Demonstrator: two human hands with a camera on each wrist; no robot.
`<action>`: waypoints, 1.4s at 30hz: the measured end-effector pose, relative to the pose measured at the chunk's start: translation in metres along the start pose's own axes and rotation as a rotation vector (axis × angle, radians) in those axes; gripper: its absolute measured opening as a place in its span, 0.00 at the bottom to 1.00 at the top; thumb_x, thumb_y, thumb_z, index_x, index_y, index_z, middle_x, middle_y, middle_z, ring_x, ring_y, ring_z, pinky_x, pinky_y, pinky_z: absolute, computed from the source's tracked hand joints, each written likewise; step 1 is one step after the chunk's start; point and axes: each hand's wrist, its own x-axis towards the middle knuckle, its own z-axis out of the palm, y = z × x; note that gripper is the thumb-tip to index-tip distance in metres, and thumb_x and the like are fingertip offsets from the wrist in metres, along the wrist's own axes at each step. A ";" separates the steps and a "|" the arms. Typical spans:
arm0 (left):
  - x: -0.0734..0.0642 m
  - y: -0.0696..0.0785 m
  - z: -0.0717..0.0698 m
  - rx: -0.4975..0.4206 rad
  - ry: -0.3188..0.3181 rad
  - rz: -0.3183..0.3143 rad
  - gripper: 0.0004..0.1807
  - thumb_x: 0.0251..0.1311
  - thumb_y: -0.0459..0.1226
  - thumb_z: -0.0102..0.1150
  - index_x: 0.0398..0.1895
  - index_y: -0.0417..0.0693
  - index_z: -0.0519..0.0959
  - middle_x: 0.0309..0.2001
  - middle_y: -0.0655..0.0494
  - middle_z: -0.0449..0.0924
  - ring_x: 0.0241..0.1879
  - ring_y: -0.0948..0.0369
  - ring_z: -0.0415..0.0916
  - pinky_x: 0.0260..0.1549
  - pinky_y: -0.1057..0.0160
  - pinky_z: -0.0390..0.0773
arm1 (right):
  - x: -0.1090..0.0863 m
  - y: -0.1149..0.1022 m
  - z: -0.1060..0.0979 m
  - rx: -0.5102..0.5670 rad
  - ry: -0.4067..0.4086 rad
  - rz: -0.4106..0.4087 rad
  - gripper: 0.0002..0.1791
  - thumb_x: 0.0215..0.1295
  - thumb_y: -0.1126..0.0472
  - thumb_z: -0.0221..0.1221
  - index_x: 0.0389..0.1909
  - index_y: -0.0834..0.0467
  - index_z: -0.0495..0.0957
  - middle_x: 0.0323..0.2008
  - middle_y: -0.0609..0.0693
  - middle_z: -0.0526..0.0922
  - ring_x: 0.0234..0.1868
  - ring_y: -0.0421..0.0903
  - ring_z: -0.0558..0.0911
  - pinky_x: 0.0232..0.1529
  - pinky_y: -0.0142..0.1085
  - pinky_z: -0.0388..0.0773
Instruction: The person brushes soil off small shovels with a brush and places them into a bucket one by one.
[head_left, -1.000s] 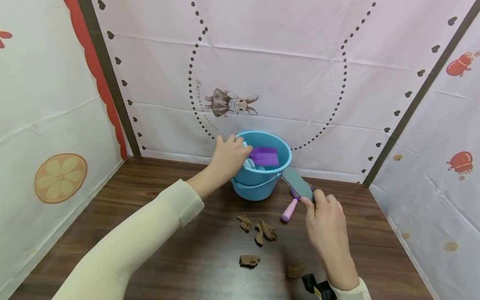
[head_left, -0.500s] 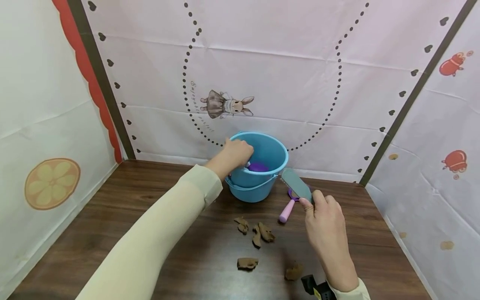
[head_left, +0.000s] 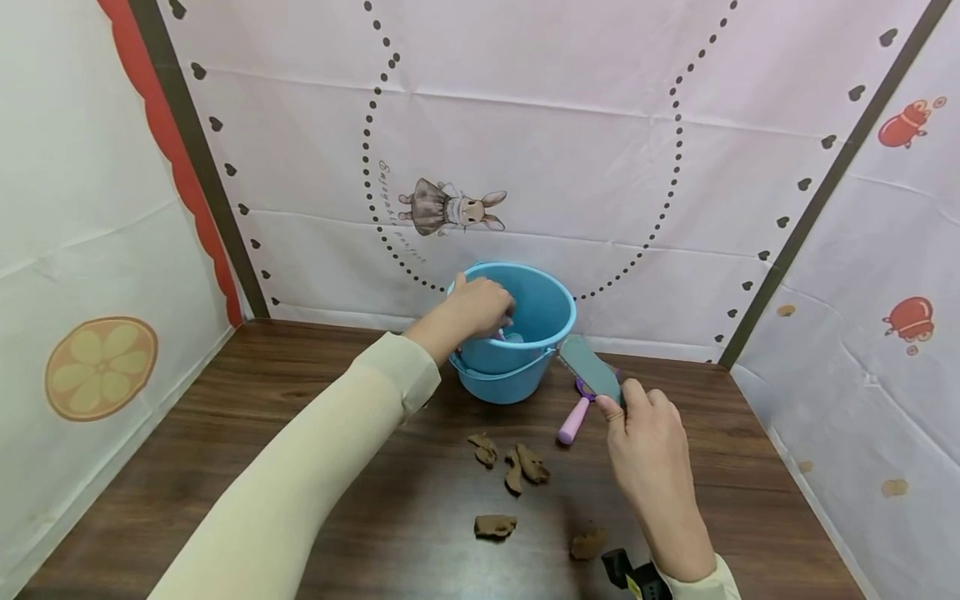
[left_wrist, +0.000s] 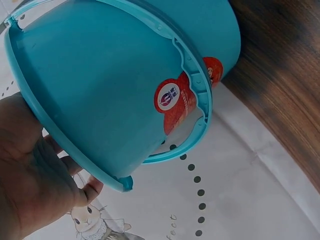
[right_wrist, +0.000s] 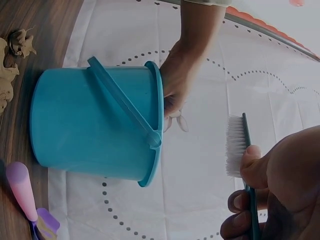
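My left hand [head_left: 480, 307] reaches over the near-left rim into a blue bucket [head_left: 504, 387] standing against the back wall. In the left wrist view, the hand [left_wrist: 37, 175] is at the bucket's rim [left_wrist: 75, 152]; its grip inside is hidden. A pale blue item [head_left: 513, 337] shows low in the bucket beside the fingers. My right hand [head_left: 651, 450] pinches a grey-green brush [head_left: 590, 365] to the bucket's right. Its white bristles [right_wrist: 235, 145] show in the right wrist view, with the thumb and fingers around its stem.
A tool with a pink handle [head_left: 573, 421] and purple head lies right of the bucket, partly behind the brush. Several brown scraps [head_left: 531, 464] are scattered on the dark wooden table [head_left: 405, 517]. Printed cloth walls [head_left: 600, 192] close off the back and sides.
My left hand has moved from the bucket's left rim into its opening. The purple piece inside sank lower and is now out of sight. My right hand and the brush have hardly moved.
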 end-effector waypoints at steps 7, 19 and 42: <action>-0.005 -0.004 -0.003 -0.017 0.013 -0.007 0.16 0.76 0.49 0.52 0.56 0.57 0.82 0.51 0.59 0.82 0.58 0.53 0.73 0.59 0.40 0.62 | 0.001 -0.003 0.000 0.002 0.002 -0.001 0.19 0.76 0.46 0.53 0.39 0.61 0.72 0.28 0.56 0.67 0.31 0.54 0.68 0.31 0.43 0.64; -0.086 -0.007 0.003 0.035 0.348 -0.005 0.27 0.75 0.57 0.48 0.71 0.61 0.71 0.67 0.54 0.73 0.66 0.50 0.69 0.54 0.40 0.68 | 0.001 -0.007 0.000 -0.006 -0.007 -0.008 0.18 0.75 0.47 0.55 0.39 0.60 0.73 0.28 0.55 0.67 0.30 0.52 0.67 0.29 0.41 0.63; -0.214 0.032 0.028 -0.052 0.612 -0.045 0.31 0.65 0.62 0.58 0.65 0.59 0.77 0.62 0.52 0.77 0.61 0.49 0.72 0.50 0.40 0.71 | -0.008 -0.015 -0.006 -0.009 -0.060 0.003 0.19 0.76 0.45 0.52 0.36 0.58 0.71 0.29 0.55 0.65 0.32 0.53 0.67 0.32 0.41 0.63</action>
